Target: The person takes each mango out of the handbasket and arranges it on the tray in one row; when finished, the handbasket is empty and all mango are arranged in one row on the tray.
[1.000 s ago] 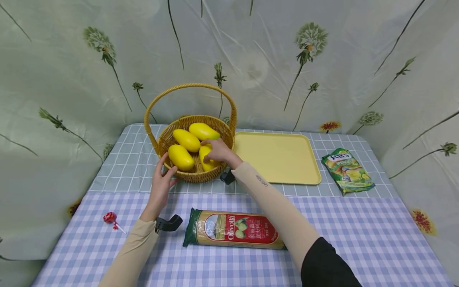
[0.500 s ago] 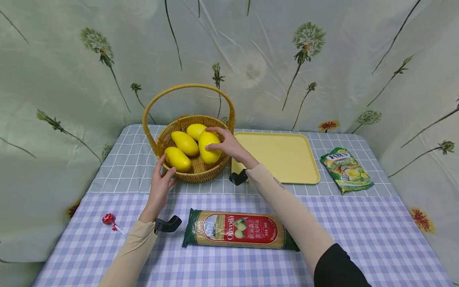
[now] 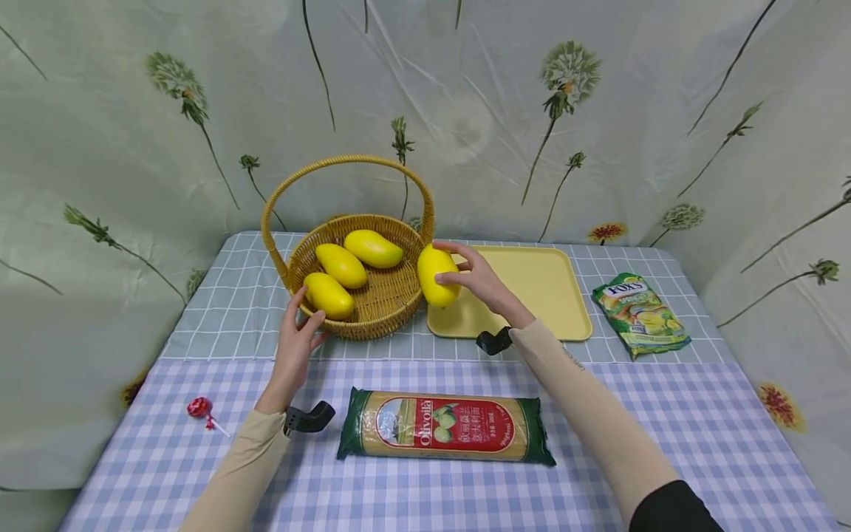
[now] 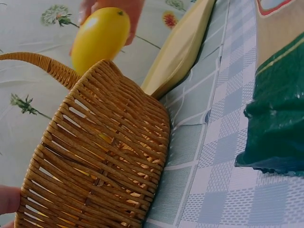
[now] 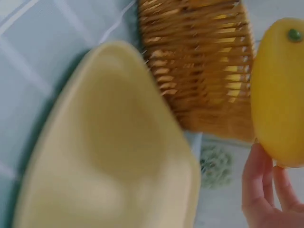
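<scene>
My right hand [image 3: 480, 279] holds a yellow mango [image 3: 436, 277] between thumb and fingers, beside the basket's right rim and over the near left part of the yellow tray [image 3: 525, 295]. In the right wrist view the mango [image 5: 280, 95] is raised above the tray [image 5: 109, 142], its green stem end showing. My left hand [image 3: 297, 351] grips the front left rim of the wicker basket [image 3: 392, 321], fingers at the side and thumb at the front. Three more mangoes lie in the basket's left and back: a front one [image 3: 329, 296], a middle one [image 3: 341, 266] and a back one [image 3: 373, 249].
A pack of spaghetti [image 3: 445, 426] lies across the front of the table. To the left is a red lollipop [image 3: 199, 407], and at the right a green candy bag [image 3: 640, 314]. The basket's tall arched handle [image 3: 349, 159] stands up. A floral curtain [image 3: 492, 111] hangs behind.
My right hand has lifted the mango out of the basket and carried it right, past the rim to above the tray. The left hand has stayed at the basket.
</scene>
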A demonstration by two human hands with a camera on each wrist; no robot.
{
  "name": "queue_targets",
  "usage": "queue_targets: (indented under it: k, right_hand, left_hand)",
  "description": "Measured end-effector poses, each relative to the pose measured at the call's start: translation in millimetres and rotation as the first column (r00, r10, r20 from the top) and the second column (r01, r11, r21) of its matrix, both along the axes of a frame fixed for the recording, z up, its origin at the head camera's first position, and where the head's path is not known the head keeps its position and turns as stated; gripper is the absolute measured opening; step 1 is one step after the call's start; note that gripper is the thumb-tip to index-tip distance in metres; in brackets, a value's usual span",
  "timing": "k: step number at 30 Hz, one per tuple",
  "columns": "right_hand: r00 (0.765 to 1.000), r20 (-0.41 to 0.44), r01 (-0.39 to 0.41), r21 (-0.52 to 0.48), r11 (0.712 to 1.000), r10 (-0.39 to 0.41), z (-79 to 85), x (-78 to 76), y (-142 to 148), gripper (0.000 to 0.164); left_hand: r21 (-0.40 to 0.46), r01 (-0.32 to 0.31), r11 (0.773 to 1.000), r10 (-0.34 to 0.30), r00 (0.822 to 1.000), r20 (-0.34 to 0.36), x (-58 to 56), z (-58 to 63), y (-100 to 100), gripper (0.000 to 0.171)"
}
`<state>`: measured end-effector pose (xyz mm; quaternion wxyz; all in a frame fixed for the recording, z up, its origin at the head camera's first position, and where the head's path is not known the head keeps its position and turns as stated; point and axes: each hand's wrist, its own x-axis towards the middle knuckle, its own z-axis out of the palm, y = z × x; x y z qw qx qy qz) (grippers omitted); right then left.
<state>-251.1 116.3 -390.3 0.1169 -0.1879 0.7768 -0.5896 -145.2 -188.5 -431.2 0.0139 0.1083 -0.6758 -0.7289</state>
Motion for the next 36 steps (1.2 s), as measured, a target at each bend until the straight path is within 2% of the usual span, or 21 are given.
queue_targets:
  k: [6,13,26,30,32,36]
  right_hand:
    - [0.998,-0.010,0.060,0.000,0.998,-0.060,-17.4,-0.9,14.7,0.056]
    - [0.998,0.017,0.058,0.078,0.995,-0.059,-37.0,-7.8,16.2,0.056]
    - [0.996,0.080,0.023,0.158,0.987,-0.036,-42.2,-17.5,11.0,0.060]
    - [0.997,0.068,0.014,0.172,0.985,-0.026,-40.5,-17.5,13.9,0.059]
    - [0.998,0.056,0.028,0.168,0.985,-0.038,-38.5,-17.5,15.0,0.059]
    - [0.992,0.049,0.109,0.148,0.983,-0.117,-33.0,-17.8,15.2,0.057]
  left_hand:
    - [-0.013,0.001,1.000,-0.001,1.000,-0.009,0.4,-0.9,-0.8,0.062]
    - [-0.028,0.000,1.000,0.000,1.000,-0.016,0.4,-2.0,-0.2,0.061]
    - [-0.040,0.012,0.999,-0.014,0.999,-0.041,1.6,-3.5,0.6,0.062]
    - [-0.054,0.012,0.998,-0.015,0.999,-0.048,2.0,-3.2,1.0,0.062]
    - [-0.055,0.010,0.998,-0.013,0.999,-0.049,2.0,-2.9,1.0,0.062]
    - [-0.055,0.007,0.998,-0.009,0.999,-0.045,2.2,-2.2,0.5,0.061]
